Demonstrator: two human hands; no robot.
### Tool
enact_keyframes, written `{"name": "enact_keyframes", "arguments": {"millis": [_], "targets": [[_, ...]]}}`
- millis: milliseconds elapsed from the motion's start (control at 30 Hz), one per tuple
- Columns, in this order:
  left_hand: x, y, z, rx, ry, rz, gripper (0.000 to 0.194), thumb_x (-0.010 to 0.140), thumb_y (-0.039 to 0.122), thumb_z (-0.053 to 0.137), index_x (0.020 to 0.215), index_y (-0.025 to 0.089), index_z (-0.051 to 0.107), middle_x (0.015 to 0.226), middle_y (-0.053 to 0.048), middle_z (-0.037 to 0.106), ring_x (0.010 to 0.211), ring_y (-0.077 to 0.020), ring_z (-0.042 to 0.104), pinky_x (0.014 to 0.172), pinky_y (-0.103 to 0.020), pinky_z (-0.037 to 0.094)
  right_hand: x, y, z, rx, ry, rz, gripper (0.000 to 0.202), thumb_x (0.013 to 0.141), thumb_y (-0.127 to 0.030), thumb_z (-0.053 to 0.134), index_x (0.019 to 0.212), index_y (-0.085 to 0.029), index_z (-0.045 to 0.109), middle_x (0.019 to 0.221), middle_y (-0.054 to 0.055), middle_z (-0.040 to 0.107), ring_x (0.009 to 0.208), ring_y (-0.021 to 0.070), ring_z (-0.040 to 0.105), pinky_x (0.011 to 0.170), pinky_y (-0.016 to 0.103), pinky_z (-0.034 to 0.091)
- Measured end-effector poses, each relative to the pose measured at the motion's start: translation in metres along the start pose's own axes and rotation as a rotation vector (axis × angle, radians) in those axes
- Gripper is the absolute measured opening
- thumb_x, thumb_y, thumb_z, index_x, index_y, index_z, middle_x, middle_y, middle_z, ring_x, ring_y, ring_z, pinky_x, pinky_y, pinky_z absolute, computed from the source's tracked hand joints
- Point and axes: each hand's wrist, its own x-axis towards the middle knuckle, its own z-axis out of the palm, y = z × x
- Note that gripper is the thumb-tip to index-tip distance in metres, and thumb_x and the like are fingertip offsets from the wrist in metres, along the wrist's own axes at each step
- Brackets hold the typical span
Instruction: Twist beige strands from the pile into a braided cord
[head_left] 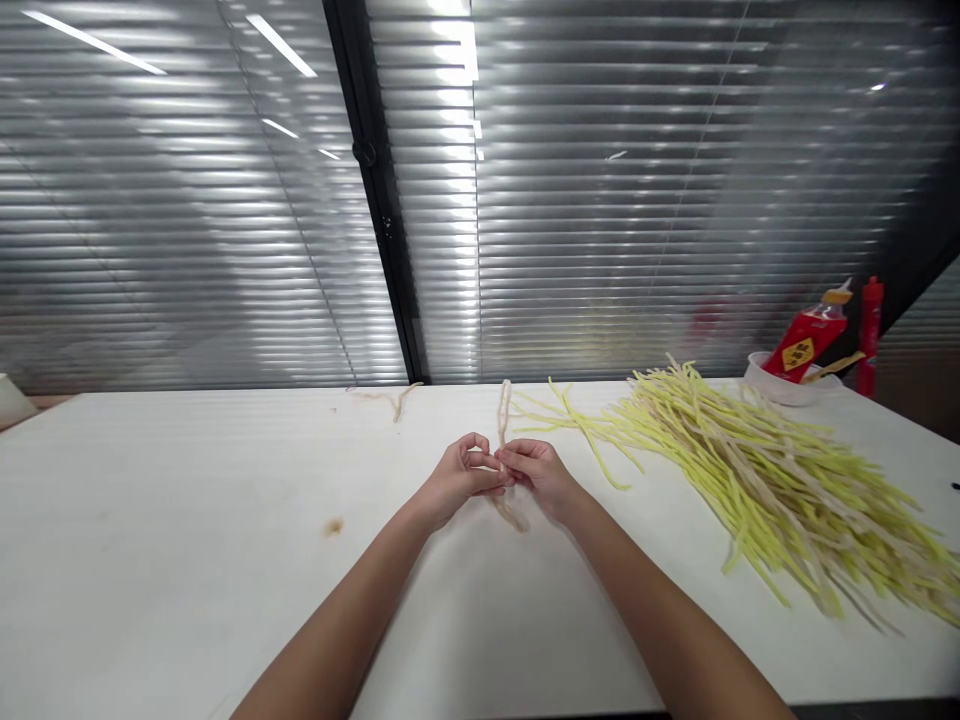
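A beige pipe cleaner [505, 408], bent into a narrow loop at its top, stands up between my hands over the white table. My left hand [461, 475] pinches it from the left, with thumb and fingertips closed and the other fingers curled. From the right, my right hand [546, 478] grips it with thumb and fingers pressed together, close against the left fingertips. Below the hands the lower part of the pipe cleaner [511, 515] curves toward me. My fingers hide the spot where its strands meet.
To the right lies a large heap of yellow and beige pipe cleaners [765, 470], with several strands reaching toward my right hand. A white bowl [787, 392] holds a red bottle [808, 340]. A red marker-like tube [870, 335] stands behind. Bent beige pieces [397, 405] lie near the blinds.
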Motion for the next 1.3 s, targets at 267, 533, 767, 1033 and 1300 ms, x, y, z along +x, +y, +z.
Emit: {"name": "enact_keyframes", "arguments": {"millis": [267,533,767,1033,1300], "targets": [[0.003,0.001,0.000,0.292,0.127,0.119,0.033,0.069,0.036,0.068,0.095,0.017,0.060,0.090,-0.005,0.061,0.074,-0.0138,0.057,0.065,-0.027,0.047,0.002,-0.002,-0.002,-0.035,0.045,0.002,0.020,0.063,-0.033,0.073,0.065,-0.015,0.065,0.049,-0.006,0.043,0.046,0.0052,0.028,0.044,0.020,0.021],[0.002,0.006,0.004,0.223,0.178,0.107,0.033,0.073,0.044,0.064,0.086,0.014,0.067,0.063,0.001,0.050,0.053,-0.0068,0.036,0.049,-0.022,0.030,0.000,-0.003,0.000,-0.254,0.070,0.008,0.024,0.066,-0.037,0.069,0.061,-0.016,0.058,0.047,-0.007,0.038,0.041,0.0047,0.026,0.042,0.022,0.017],[0.006,-0.001,0.000,0.086,0.189,0.071,0.031,0.069,0.044,0.067,0.078,0.015,0.064,0.058,0.003,0.046,0.052,-0.0063,0.036,0.049,-0.020,0.026,-0.001,0.000,0.001,-0.376,0.008,-0.068,0.022,0.067,-0.036,0.068,0.063,-0.016,0.061,0.055,-0.003,0.051,0.047,0.0068,0.035,0.044,0.021,0.025],[0.007,-0.004,0.003,0.075,0.274,0.087,0.025,0.068,0.040,0.067,0.071,0.015,0.062,0.055,0.002,0.049,0.052,-0.0070,0.036,0.050,-0.021,0.025,0.002,0.008,-0.001,-0.563,0.024,-0.209,0.023,0.070,-0.038,0.065,0.064,-0.016,0.063,0.059,-0.001,0.056,0.054,0.0104,0.045,0.052,0.023,0.035],[0.006,0.001,0.002,0.134,0.332,0.073,0.020,0.065,0.035,0.067,0.066,0.015,0.065,0.060,0.000,0.053,0.056,-0.0100,0.041,0.054,-0.023,0.029,0.002,0.005,-0.001,-0.460,0.168,-0.183,0.034,0.067,-0.042,0.069,0.090,-0.017,0.068,0.074,0.000,0.058,0.043,0.0043,0.032,0.042,0.022,0.025]]}}
